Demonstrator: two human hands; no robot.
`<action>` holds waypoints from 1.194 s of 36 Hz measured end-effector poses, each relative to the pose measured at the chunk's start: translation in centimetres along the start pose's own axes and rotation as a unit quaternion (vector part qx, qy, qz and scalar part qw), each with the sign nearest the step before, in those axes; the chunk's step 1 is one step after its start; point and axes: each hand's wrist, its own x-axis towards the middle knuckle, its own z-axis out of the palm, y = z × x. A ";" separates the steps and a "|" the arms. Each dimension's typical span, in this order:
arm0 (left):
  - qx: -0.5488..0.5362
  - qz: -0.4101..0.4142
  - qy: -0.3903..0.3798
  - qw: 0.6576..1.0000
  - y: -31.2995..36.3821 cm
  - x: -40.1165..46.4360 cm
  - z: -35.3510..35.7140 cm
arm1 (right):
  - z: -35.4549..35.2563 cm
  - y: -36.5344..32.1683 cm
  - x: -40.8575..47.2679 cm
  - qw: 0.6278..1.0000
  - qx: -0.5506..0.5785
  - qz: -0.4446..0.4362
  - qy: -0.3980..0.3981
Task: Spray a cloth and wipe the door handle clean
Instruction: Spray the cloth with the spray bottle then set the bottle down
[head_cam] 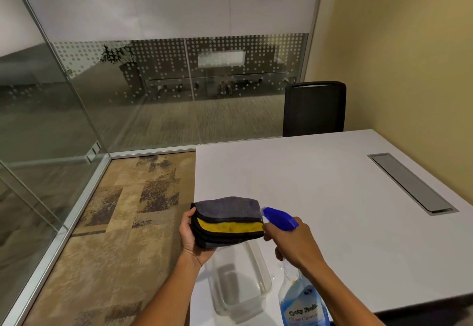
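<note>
My left hand [192, 241] holds a folded grey and yellow cloth [227, 219] flat above the near left corner of the white table [332, 197]. My right hand [294, 241] grips the neck of a clear spray bottle [302, 297] of blue glass cleaner. Its blue nozzle [277, 217] points at the cloth's right edge, almost touching it. No door handle is in view.
A clear plastic tub [239, 282] stands on the table under the cloth. A grey cable hatch [409, 182] is set into the table at right. A black chair [314, 108] stands behind the table. Glass walls [128, 82] enclose patterned carpet [107, 223] at left.
</note>
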 end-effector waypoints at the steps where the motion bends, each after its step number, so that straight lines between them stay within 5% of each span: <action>1: -0.001 0.001 0.001 1.000 0.1 -0.1 0.0 | -0.3 0.2 0.1 1.000 0.008 0.004 0.007; 11: -0.011 0.005 0.008 1.000 0.4 -0.7 0.9 | -1.3 0.8 1.4 0.999 0.033 0.002 0.027; 26: 0.009 0.005 0.019 1.000 0.5 -1.5 1.0 | 1.0 -1.8 0.5 0.985 0.079 -0.094 -0.122; 32: -0.017 0.044 0.039 0.998 2.0 -2.6 -0.2 | 1.3 -0.5 1.2 0.970 0.114 -0.161 -0.143; 43: -0.042 0.138 0.064 0.988 3.8 -6.6 -3.8 | 5.8 5.3 3.1 0.967 0.085 -0.140 -0.194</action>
